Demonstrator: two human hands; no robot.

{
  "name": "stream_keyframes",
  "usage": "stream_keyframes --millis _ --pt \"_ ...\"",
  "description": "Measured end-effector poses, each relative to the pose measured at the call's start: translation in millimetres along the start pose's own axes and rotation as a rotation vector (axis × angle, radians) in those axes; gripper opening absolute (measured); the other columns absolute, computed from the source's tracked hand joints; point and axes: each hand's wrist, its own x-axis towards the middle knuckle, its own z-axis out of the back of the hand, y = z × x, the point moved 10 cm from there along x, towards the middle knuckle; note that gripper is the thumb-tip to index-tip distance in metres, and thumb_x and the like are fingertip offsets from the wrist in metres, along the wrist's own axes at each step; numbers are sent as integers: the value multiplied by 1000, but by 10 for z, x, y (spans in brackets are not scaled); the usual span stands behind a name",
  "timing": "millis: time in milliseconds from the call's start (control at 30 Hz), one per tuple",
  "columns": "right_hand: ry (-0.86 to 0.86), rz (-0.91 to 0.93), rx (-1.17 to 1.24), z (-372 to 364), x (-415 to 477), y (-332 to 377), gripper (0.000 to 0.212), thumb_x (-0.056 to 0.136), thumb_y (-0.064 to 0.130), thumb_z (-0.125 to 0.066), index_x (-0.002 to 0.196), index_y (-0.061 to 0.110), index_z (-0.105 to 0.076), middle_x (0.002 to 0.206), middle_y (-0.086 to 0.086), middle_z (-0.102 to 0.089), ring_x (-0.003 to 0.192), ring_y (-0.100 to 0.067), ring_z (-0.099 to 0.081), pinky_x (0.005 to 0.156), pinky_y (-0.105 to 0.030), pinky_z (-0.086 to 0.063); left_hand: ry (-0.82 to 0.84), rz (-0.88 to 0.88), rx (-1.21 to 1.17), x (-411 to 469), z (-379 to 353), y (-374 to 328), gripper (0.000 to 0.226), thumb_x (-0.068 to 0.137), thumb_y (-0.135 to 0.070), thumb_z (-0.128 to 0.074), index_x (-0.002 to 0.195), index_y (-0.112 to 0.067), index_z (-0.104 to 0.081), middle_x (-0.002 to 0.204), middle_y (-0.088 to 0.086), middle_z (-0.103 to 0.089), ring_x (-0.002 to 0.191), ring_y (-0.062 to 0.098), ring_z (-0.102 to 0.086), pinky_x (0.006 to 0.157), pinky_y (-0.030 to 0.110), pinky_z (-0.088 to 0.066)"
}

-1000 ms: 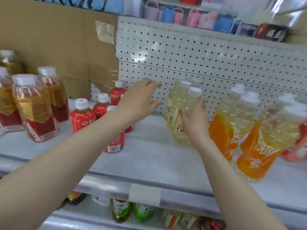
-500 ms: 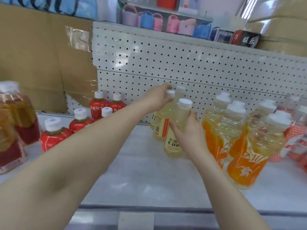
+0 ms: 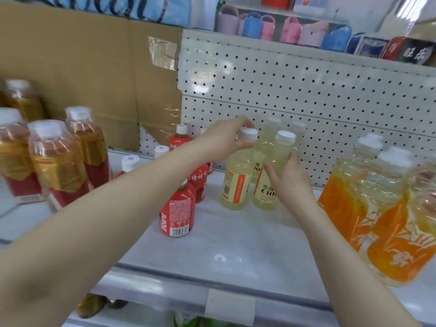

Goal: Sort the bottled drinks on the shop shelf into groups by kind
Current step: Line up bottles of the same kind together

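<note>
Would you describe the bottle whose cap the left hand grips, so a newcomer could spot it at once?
On the white shop shelf, before the perforated back panel, stands a middle cluster of pale yellow plastic bottles. It is the front-left bottle under the left hand: its label shows an orange stripe, unlike the C100-labelled neighbour.

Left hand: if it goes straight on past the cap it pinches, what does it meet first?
Left hand would probably meet the rear pale bottle just beyond the cap, then the pegboard; depth is unclear.
</note>
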Motion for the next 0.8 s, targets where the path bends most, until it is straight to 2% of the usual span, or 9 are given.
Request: stream_keyframes --millis 100,167,233,300,400,533,633,800 --pt "4 -4 -48 22 13 -9 55 97 44 -58 132 5 -42 123 -16 -59 111 -38 -58 80 -40 -42 -13 -26 -4 -58 3 -45 49 94 -36 -63 139 -28 -46 128 1 -61 103 17 -62 83 30 -47" --pt "-11 -5 -107 72 -3 15 61 97 41 -59 139 2 -37 125 -19 -57 112 -39 -57 80 -40 -41 -14 -36 32 -111 13 -52 54 95 -33 -63 144 -28 -43 133 1 -59 108 17 -61 89 31 -46" --pt "-85 52 -178 189 -65 122 72 99 33 -58 151 1 -22 135 -22 -51 122 -40 -51 92 -45 -43 -21 -51 102 -186 72 -54 55 95 -32 -62 146 -27 -41 136 1 -57 115 18 -58 96 34 -45" --pt "-177 177 -256 317 -165 317 73 99 24 -57 156 4 -15 147 -23 -41 133 -40 -40 106 -49 -38 -35 -82 184 -298 168 -77 54 96 -34 -60 146 -27 -40 139 -1 -53 118 17 -55 98 34 -43" --pt "-208 320 -363 373 -300 605 66 100 21 -54 155 4 -22 155 -21 -31 140 -41 -32 114 -52 -32 -81 -129 300 -541 375 -99 49 98 -36 -56 145 -26 -44 143 -3 -49 117 15 -55 95 31 -41" --pt "-203 416 -388 324 -487 973 57 100 21 -51 151 3 -32 150 -22 -37 137 -43 -34 112 -55 -33 -203 -188 380 -996 726 41 43 98 -36 -54 140 -25 -51 138 -4 -53 124 17 -50 96 38 -47" --pt "-238 484 -378 209 -724 1368 51 101 22 -50 147 2 -40 145 -23 -44 133 -43 -40 106 -57 -37 -304 -205 397 -1444 1061 298 41 96 -33 -58 136 -22 -55 136 -1 -55 129 20 -46 102 39 -44" --pt "-297 581 -306 -206 -1259 2193 47 101 26 -44 139 -2 -50 137 -27 -53 132 -44 -44 108 -55 -37 -461 -206 434 -2300 1725 983 34 89 -25 -67 122 -14 -66 122 7 -63 119 29 -54 100 39 -41"
